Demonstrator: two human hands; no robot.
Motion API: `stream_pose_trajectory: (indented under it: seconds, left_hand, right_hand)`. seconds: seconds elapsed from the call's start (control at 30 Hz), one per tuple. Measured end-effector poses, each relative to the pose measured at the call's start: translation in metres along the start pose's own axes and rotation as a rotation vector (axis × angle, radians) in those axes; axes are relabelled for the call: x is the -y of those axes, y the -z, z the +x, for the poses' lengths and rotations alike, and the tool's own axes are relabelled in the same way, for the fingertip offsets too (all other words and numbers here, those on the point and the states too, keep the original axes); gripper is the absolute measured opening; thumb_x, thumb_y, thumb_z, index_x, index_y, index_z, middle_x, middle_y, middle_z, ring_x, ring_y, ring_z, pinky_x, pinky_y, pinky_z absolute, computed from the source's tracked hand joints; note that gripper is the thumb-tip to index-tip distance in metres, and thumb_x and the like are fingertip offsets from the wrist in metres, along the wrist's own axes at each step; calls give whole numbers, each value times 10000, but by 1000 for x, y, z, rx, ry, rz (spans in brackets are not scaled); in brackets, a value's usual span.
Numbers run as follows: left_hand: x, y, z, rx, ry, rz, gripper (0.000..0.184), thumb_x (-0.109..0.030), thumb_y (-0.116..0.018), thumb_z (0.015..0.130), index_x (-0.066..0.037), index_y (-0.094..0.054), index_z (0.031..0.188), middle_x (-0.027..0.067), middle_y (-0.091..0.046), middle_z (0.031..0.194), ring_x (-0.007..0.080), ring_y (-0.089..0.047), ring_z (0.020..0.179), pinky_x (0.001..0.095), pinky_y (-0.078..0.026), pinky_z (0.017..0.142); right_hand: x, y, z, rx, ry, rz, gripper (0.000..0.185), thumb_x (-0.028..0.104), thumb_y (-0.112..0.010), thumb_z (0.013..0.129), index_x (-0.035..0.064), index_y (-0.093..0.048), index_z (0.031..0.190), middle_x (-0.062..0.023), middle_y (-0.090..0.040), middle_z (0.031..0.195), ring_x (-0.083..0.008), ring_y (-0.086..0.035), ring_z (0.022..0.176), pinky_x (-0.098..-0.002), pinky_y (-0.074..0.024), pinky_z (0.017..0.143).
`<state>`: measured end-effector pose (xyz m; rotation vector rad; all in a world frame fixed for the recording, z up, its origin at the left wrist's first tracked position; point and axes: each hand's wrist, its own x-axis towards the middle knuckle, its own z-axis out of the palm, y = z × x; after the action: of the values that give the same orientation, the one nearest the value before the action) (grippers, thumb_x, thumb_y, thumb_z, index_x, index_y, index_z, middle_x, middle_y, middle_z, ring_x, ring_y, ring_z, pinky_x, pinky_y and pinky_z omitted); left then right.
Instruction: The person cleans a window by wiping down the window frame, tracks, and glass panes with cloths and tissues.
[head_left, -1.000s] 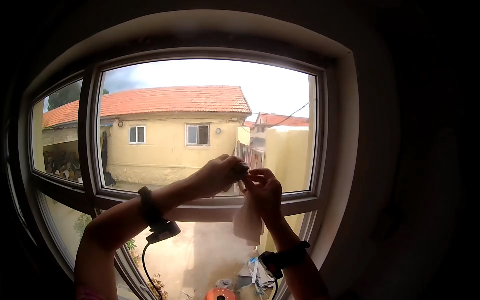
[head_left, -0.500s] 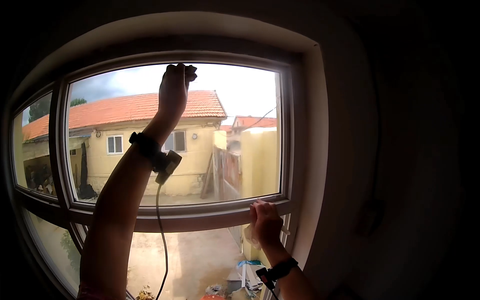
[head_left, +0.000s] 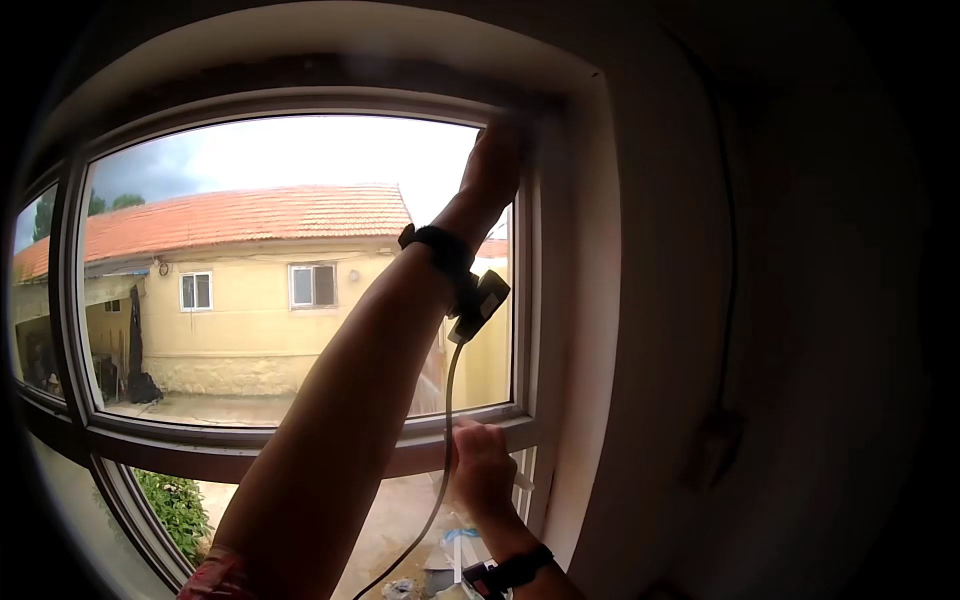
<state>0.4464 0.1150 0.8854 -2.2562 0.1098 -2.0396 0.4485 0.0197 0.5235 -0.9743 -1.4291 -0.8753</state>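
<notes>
1. Dim wall (head_left: 665, 300) surrounds the window (head_left: 527, 340), the item under work, directly ahead on my feed; a crossbar (head_left: 190, 455) divides it.
2. Left hand (head_left: 495, 165): raised at the upper right corner; too dark for me to tell its grip.
3. Right hand (head_left: 483, 465): well apart below, fingers curled by the crossbar; contents undetermined.
4. Progress: I judge that corner in hand; what is finished or left, I cannot confirm.

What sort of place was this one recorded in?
Probably a dim room facing a yard: the dark inner wall, the window frame, and outside, a yellow building with an orange tiled roof.
</notes>
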Motion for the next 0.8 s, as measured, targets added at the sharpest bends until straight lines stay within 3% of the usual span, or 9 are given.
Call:
stream_pose_trajectory:
  seconds: [0.03,0.1,0.17,0.23,0.4,0.5,0.6,0.73,0.8]
  left_hand:
    - [-4,0,4,5,3,-6,214,-206,-433,928,-40,-567,944,95,-572,892,202,-536,807,313,-439,779]
    - [-5,5,10,275,-307,1101,149,-140,-490,884,-63,-604,941,105,-593,940,237,-556,871,323,-455,801]
    - [-3,10,-3,247,-219,812,129,-59,-530,817,-78,-621,907,98,-601,980,263,-556,921,343,-464,809]
    - [-22,20,-28,332,-486,909,140,4,-509,788,-66,-611,854,89,-590,969,257,-550,911,340,-459,783]
    - [-41,36,-127,702,113,-43,89,-45,-440,865,-49,-489,791,116,-546,724,273,-534,730,357,-445,678]
    - [-68,80,-182,912,-1,126,113,-113,-444,877,-39,-502,814,84,-534,766,253,-523,790,342,-442,679]
    - [-112,154,-193,800,428,48,173,-122,-392,915,-14,-467,802,114,-516,782,243,-495,801,339,-426,718]
    - [-170,280,-233,776,113,440,101,-83,-403,967,-19,-410,889,111,-512,897,192,-505,782,316,-469,715]
    - [-187,347,-264,829,-62,892,216,50,-544,802,2,-493,1006,127,-489,1026,249,-534,869,352,-514,706]
  right_hand:
    - [0,0,0,1,-7,-5,150,175,-670,817,92,-550,784,-30,-633,950,-202,-575,798,-311,-528,630]
    - [1,2,1,-26,4,21,142,172,-670,819,95,-552,800,-31,-633,953,-207,-569,800,-313,-526,629]
    - [1,2,0,-17,4,35,143,171,-671,817,94,-550,816,-31,-632,959,-212,-562,799,-319,-525,630]
    - [1,-1,0,-41,-10,37,145,172,-672,815,92,-551,828,-34,-632,963,-218,-558,799,-325,-524,624]
    - [1,-1,-1,-43,-9,16,125,162,-659,824,93,-556,836,-26,-633,963,-224,-557,808,-323,-524,653]
    - [-1,0,-1,-45,26,-8,122,167,-656,829,95,-559,846,-27,-633,955,-224,-559,810,-324,-524,652]
    - [3,8,1,-4,4,2,116,174,-649,838,97,-565,856,-26,-640,961,-228,-573,837,-328,-525,666]
    - [3,11,4,43,-15,63,100,171,-640,847,93,-584,877,-37,-645,970,-247,-589,874,-354,-521,707]
    - [3,17,9,62,-65,129,102,165,-630,853,86,-600,909,-54,-645,974,-263,-594,907,-370,-512,748]
